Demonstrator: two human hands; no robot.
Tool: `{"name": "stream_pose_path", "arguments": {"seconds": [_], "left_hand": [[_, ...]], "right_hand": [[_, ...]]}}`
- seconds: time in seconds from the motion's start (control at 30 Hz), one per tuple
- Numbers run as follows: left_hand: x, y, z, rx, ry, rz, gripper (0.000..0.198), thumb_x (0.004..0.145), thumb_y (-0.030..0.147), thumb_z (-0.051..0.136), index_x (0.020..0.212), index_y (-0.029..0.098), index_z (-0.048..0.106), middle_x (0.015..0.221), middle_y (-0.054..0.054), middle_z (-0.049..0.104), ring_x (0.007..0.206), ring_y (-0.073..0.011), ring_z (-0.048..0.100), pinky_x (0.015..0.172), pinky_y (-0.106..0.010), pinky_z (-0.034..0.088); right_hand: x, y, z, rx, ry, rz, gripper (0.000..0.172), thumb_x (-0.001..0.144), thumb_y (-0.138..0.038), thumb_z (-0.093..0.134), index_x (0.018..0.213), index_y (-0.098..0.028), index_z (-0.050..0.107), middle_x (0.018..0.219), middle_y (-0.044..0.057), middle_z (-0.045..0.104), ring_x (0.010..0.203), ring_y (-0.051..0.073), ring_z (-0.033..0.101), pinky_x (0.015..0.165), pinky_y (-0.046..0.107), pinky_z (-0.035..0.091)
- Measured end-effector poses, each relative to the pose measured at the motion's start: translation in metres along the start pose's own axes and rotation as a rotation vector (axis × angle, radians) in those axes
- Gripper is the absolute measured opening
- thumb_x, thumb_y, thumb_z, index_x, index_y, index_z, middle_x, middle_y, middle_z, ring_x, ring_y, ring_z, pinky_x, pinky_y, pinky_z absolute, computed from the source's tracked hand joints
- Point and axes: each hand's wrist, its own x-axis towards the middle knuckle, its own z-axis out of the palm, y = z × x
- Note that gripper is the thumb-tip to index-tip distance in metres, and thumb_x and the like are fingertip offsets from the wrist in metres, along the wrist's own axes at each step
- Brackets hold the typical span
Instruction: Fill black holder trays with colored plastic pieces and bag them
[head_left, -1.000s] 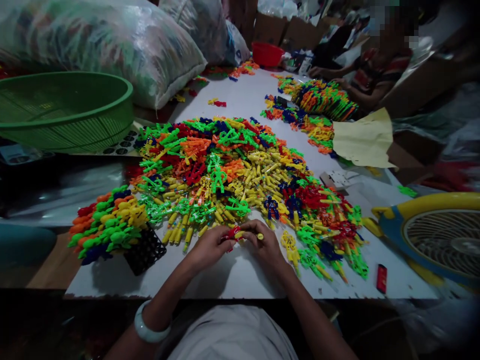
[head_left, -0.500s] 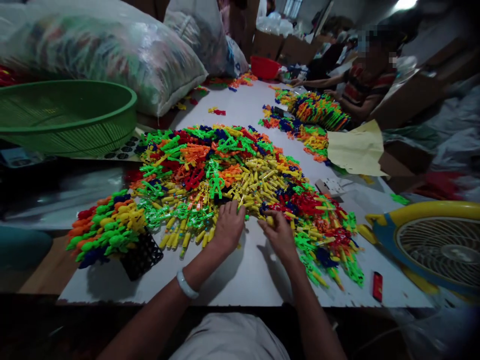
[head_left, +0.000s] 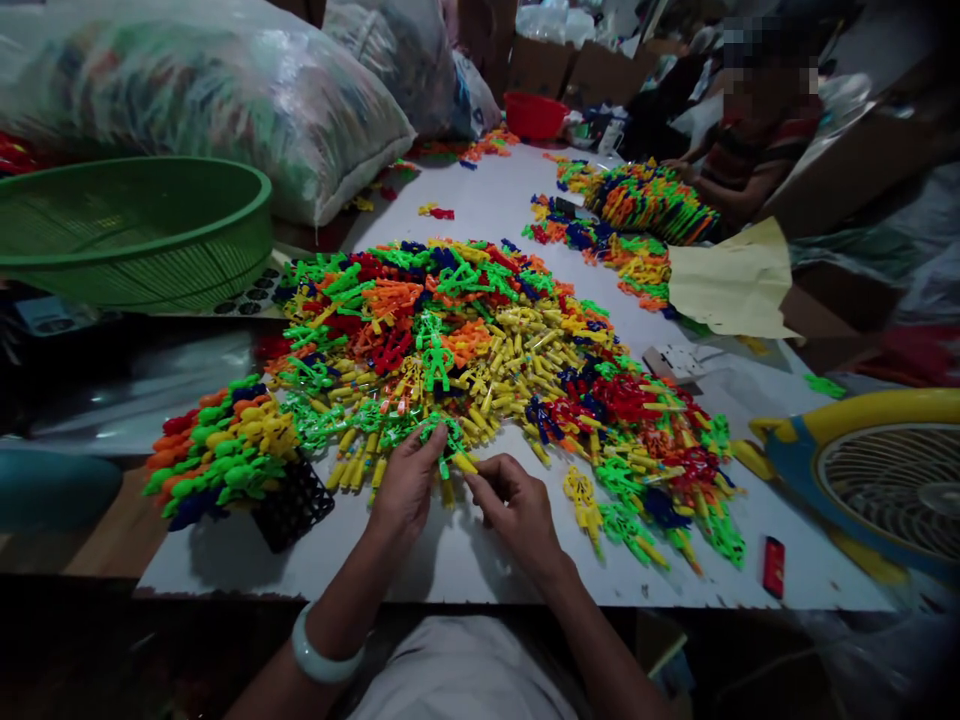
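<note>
My left hand [head_left: 407, 482], with a pale bracelet on the wrist, pinches a green plastic toy figure [head_left: 433, 428] at the front of the pile. The fingertips of my right hand [head_left: 521, 505] are closed on a small yellow tube [head_left: 464, 463], its tip meeting the figure's lower end. Whether the two parts are joined I cannot tell. Beyond my hands spreads a heap of loose figures [head_left: 397, 300] in green, red, orange, blue and yellow. More yellow tubes [head_left: 525, 350] lie in its middle. A yellow figure with a tube [head_left: 581, 497] rests right of my right hand.
At left, stacked figures [head_left: 225, 445] stand in a black grid holder [head_left: 294, 505], below a green basket [head_left: 135, 260]. On the right are a fan [head_left: 885, 470], a red lighter [head_left: 774, 567] and a power strip [head_left: 675, 362]. A co-worker [head_left: 757, 150] sits at the far right.
My hands have come together in front of the pile, now with a green figure and a yellow tube between them. A yellow figure with a tube now lies to the right. The view has shifted slightly.
</note>
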Motion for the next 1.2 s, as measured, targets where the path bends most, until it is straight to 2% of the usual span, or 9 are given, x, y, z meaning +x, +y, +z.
{"name": "stream_pose_path", "arguments": {"seconds": [0.27, 0.47, 0.6, 0.83, 0.9, 0.97, 1.1, 1.13, 1.2], "left_hand": [[-0.002, -0.007, -0.001, 0.013, 0.048, 0.087, 0.032, 0.063, 0.035, 0.084, 0.085, 0.017, 0.07, 0.08, 0.002, 0.067, 0.073, -0.0096, 0.058, 0.072, -0.022, 0.045], [-0.009, -0.012, -0.004, 0.192, 0.016, 0.178, 0.022, 0.071, 0.035, 0.077, 0.08, 0.017, 0.069, 0.073, 0.004, 0.064, 0.069, -0.0093, 0.054, 0.068, -0.021, 0.042], [-0.018, -0.013, -0.003, 0.364, 0.048, 0.312, 0.022, 0.075, 0.033, 0.074, 0.091, 0.019, 0.072, 0.091, 0.001, 0.07, 0.091, -0.015, 0.06, 0.085, -0.025, 0.044], [-0.011, -0.015, -0.004, 0.066, 0.027, 0.074, 0.028, 0.066, 0.037, 0.081, 0.076, 0.017, 0.064, 0.073, 0.003, 0.064, 0.067, -0.0097, 0.057, 0.069, -0.023, 0.047], [-0.01, -0.01, -0.006, 0.183, -0.047, 0.1, 0.027, 0.072, 0.039, 0.076, 0.085, 0.018, 0.067, 0.08, 0.0, 0.067, 0.076, -0.0126, 0.061, 0.075, -0.025, 0.049], [-0.008, 0.002, -0.013, 0.395, -0.086, 0.236, 0.03, 0.079, 0.04, 0.069, 0.101, 0.02, 0.068, 0.1, -0.004, 0.07, 0.096, -0.018, 0.064, 0.089, -0.031, 0.048], [0.016, 0.029, -0.033, 1.048, 0.121, 0.72, 0.043, 0.086, 0.037, 0.059, 0.124, 0.019, 0.059, 0.138, -0.014, 0.055, 0.131, -0.028, 0.046, 0.112, -0.045, 0.031], [0.025, 0.032, -0.037, 1.205, 0.175, 0.767, 0.047, 0.086, 0.037, 0.059, 0.128, 0.016, 0.056, 0.141, -0.017, 0.051, 0.134, -0.0311, 0.042, 0.113, -0.049, 0.028], [0.043, 0.032, -0.042, 1.441, 0.198, 0.781, 0.05, 0.086, 0.033, 0.057, 0.132, 0.013, 0.051, 0.142, -0.021, 0.05, 0.132, -0.0349, 0.043, 0.109, -0.053, 0.03]], "right_hand": [[-0.006, 0.002, 0.001, -0.137, 0.071, 0.019, 0.022, 0.087, -0.041, 0.06, 0.081, -0.019, 0.06, 0.06, -0.006, 0.052, 0.052, 0.008, 0.045, 0.05, 0.021, 0.035], [-0.002, 0.003, 0.002, 0.117, 0.035, 0.148, 0.029, 0.088, -0.047, 0.057, 0.081, -0.019, 0.058, 0.06, -0.005, 0.055, 0.045, 0.008, 0.047, 0.043, 0.021, 0.036], [0.002, 0.003, 0.01, 0.278, 0.055, 0.202, 0.032, 0.085, -0.049, 0.061, 0.076, -0.019, 0.055, 0.058, -0.006, 0.055, 0.04, 0.007, 0.046, 0.04, 0.02, 0.035], [0.009, 0.02, 0.012, 0.454, -0.051, 0.255, 0.032, 0.08, -0.049, 0.067, 0.081, -0.018, 0.056, 0.063, -0.004, 0.059, 0.044, 0.007, 0.047, 0.041, 0.019, 0.032], [0.01, 0.022, -0.008, 0.396, -0.053, 0.239, 0.031, 0.081, -0.048, 0.066, 0.081, -0.018, 0.057, 0.063, -0.002, 0.06, 0.046, 0.008, 0.048, 0.043, 0.021, 0.034], [0.012, 0.024, -0.039, 0.251, 0.078, 0.166, 0.03, 0.083, -0.048, 0.063, 0.084, -0.018, 0.061, 0.068, 0.001, 0.063, 0.054, 0.012, 0.053, 0.051, 0.025, 0.042], [0.024, 0.034, -0.095, -0.323, 0.641, -0.103, 0.032, 0.085, -0.043, 0.06, 0.103, -0.017, 0.067, 0.103, 0.012, 0.065, 0.099, 0.026, 0.058, 0.088, 0.045, 0.047], [0.029, 0.037, -0.1, -0.453, 0.705, -0.174, 0.032, 0.086, -0.04, 0.058, 0.107, -0.017, 0.068, 0.109, 0.014, 0.063, 0.106, 0.028, 0.055, 0.094, 0.048, 0.043], [0.042, 0.042, -0.093, -0.591, 0.64, -0.294, 0.03, 0.09, -0.033, 0.052, 0.111, -0.017, 0.067, 0.111, 0.014, 0.063, 0.109, 0.027, 0.053, 0.098, 0.048, 0.041]]}}
